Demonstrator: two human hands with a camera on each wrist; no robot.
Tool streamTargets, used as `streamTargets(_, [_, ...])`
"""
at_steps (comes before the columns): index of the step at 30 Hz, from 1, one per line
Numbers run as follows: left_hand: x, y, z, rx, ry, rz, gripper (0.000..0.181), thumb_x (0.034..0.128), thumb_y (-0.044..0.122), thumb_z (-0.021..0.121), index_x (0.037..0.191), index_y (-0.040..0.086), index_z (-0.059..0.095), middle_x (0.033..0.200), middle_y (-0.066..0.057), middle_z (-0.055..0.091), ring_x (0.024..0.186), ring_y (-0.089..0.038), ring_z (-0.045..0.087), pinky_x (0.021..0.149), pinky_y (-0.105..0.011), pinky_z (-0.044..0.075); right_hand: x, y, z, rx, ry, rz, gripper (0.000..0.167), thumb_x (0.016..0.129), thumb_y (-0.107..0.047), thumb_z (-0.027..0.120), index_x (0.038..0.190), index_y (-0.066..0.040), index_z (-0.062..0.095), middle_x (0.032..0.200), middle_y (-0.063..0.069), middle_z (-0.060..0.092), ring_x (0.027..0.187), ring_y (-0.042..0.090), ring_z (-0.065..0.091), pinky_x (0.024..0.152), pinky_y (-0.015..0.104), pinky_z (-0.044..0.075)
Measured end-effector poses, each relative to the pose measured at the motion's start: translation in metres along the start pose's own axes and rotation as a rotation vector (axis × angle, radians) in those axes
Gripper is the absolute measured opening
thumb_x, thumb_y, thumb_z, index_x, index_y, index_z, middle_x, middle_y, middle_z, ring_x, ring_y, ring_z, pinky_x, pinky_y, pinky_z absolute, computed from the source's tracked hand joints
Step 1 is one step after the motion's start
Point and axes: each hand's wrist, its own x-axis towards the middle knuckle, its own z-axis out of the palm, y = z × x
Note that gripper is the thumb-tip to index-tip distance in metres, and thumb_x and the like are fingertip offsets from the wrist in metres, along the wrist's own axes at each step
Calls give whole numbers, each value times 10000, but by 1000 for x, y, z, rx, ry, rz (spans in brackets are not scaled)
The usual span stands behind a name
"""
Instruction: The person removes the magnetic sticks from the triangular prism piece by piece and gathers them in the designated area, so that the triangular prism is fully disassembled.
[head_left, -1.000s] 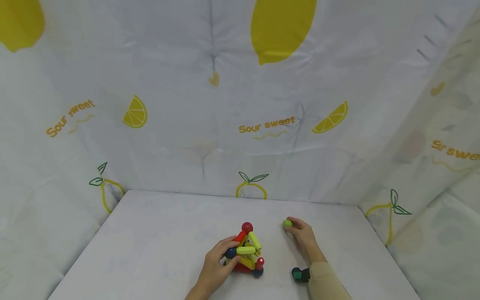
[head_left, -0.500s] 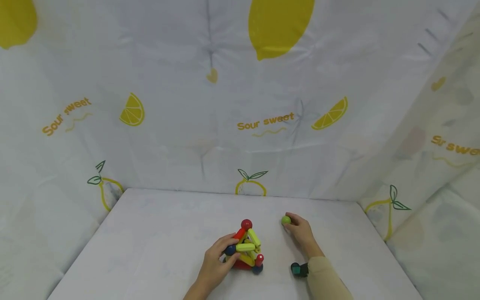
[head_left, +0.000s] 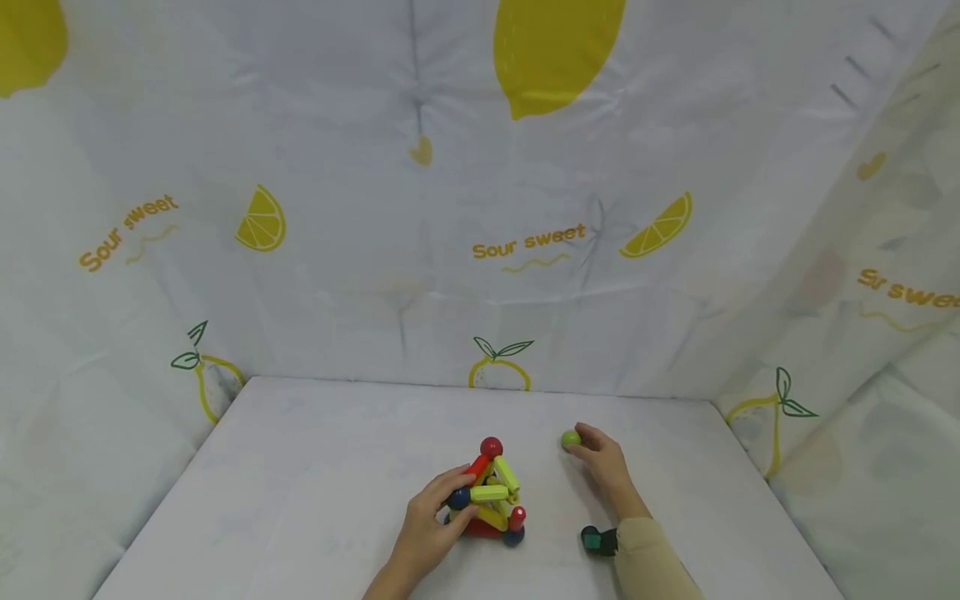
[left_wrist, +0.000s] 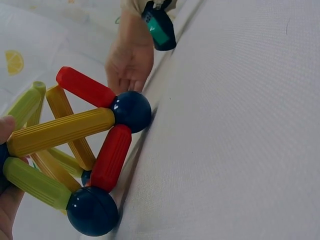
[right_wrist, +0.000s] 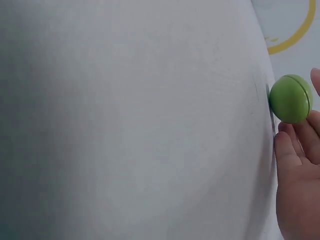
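A frame of magnetic building rods and balls (head_left: 491,493) stands on the white table. Its rods are red, yellow and lime, its balls dark blue and red, with the red ball (head_left: 491,447) on top. On its left side my left hand (head_left: 427,525) grips it, thumb and fingers around a dark blue ball (head_left: 458,498). In the left wrist view, two blue balls (left_wrist: 92,211) join a red rod (left_wrist: 111,159) near the table. Farther back on the right, my right hand (head_left: 606,468) holds a lime-green ball (right_wrist: 290,99) at the tabletop between thumb and fingers.
A dark band with a green part (head_left: 598,541) sits at the right wrist, by a beige sleeve (head_left: 651,558). White cloth (head_left: 360,275) with lemon prints hangs behind and beside the table (head_left: 315,467).
The head view has shifted slightly, moving everything in the picture a little up and left. Both hands keep their places on the rod frame and the green ball.
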Motion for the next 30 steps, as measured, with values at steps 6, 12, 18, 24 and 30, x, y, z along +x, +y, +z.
streamTargets(6, [1, 0, 0, -4, 2, 5, 376, 841, 236, 712, 1196, 153, 619, 1298, -6, 587, 1172, -222, 589, 904, -239, 524, -7, -9, -4, -6, -37, -10, 569, 890, -76, 618, 1395, 40, 382, 1454, 257, 377, 1368, 392, 336, 1146, 464, 295])
streamTargets(12, [1, 1, -1, -7, 2, 10, 381, 834, 201, 722, 1196, 142, 619, 1297, -14, 588, 1174, -223, 589, 900, -249, 529, -17, -16, -5, -53, -26, -55, 604, 898, -78, 610, 1415, 57, 329, 1487, 257, 319, 1404, 370, 271, 1175, 436, 238])
streamTargets(18, [0, 1, -1, -8, 0, 1, 378, 832, 179, 725, 1194, 155, 619, 1299, -15, 587, 1176, -228, 587, 900, -253, 529, -30, -17, -5, -28, -26, -75, 604, 898, -109, 630, 1411, 36, 348, 1480, 234, 350, 1395, 346, 307, 1160, 405, 264])
streamTargets(24, [0, 2, -1, -9, -3, 1, 382, 834, 185, 724, 1198, 155, 615, 1302, -16, 585, 1174, -227, 588, 896, -242, 529, -57, -25, 2, 48, -34, -128, 557, 868, -123, 676, 1355, 20, 447, 1408, 203, 471, 1330, 318, 429, 1082, 311, 390])
streamTargets(30, [0, 1, -2, -19, 8, 10, 403, 827, 168, 732, 1210, 132, 610, 1294, -13, 591, 1163, -227, 596, 883, -225, 530, -89, -41, 15, 147, -43, -153, 523, 839, -178, 716, 1288, 2, 516, 1334, 176, 545, 1217, 182, 552, 941, 132, 469])
